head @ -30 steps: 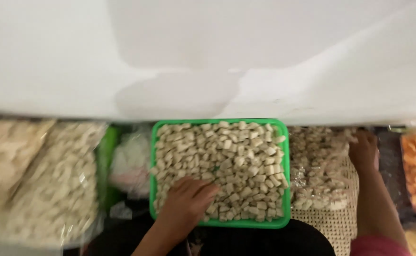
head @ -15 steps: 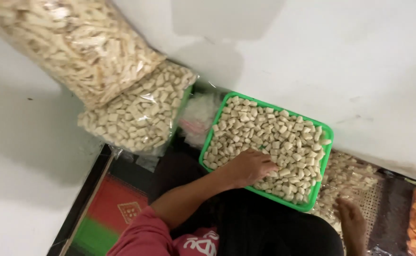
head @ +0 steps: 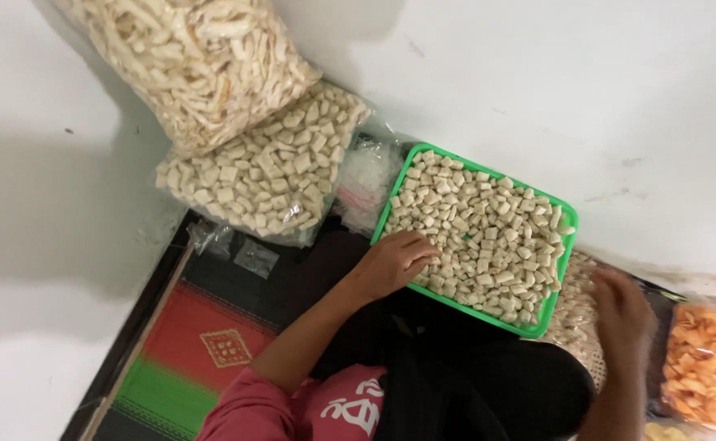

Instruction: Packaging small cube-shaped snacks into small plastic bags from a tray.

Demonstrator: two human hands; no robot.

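Our left hand [head: 395,263] rests curled over the pale cubes [head: 489,233] at the green tray's [head: 568,219] near edge; we should scoop gently. Our right hand [head: 622,310], blurred, grip unclear, hovers beside the tray. Beyond lie clear bags [head: 268,167].

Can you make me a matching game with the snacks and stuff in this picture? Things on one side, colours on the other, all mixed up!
Things:
1. tray
2. bag of chips
3. sleeve
4. cube snacks

Colours:
A. orange
B. pale beige
C. green
D. pink

Pairs: 1-C, 2-A, 3-D, 4-B
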